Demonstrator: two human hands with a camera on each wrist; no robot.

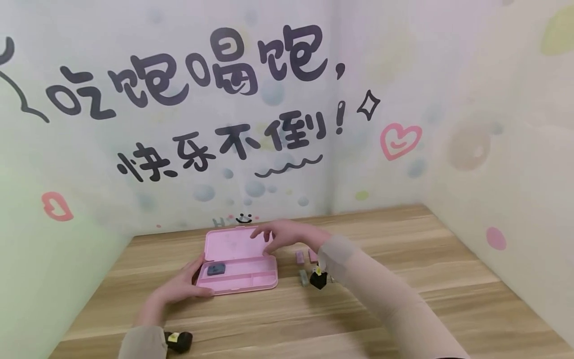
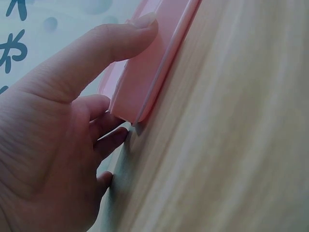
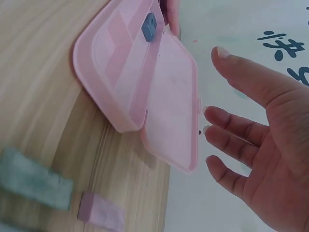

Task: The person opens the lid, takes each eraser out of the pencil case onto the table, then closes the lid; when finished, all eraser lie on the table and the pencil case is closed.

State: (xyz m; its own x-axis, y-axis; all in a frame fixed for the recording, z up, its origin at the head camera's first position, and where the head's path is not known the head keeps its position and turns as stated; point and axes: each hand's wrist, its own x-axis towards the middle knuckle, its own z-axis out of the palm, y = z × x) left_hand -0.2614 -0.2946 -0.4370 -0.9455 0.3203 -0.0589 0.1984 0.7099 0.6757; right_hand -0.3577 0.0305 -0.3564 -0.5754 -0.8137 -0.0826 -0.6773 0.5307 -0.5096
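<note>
A pink pencil case (image 1: 242, 289) lies unfolded on the table, its lid (image 3: 174, 96) tipped back toward the wall. Inside its long compartment, at the left end, sits a dark blue-grey block like an eraser (image 1: 216, 269). My left hand (image 1: 179, 286) grips the case's left end, thumb (image 2: 137, 36) over the front side and fingers round the end. Above the right part of the lid hovers my right hand (image 1: 289, 234). In the right wrist view its fingers (image 3: 231, 123) are spread and loosely bent, apart from the lid, with nothing held.
Right of the case lie small blocks: a grey-green one (image 1: 303, 277), a pinkish-purple one (image 1: 300, 257) and a pink one (image 1: 313, 256) partly behind the right sleeve (image 1: 381, 294). A printed wall (image 1: 179, 199) stands behind the wooden table (image 1: 251, 329).
</note>
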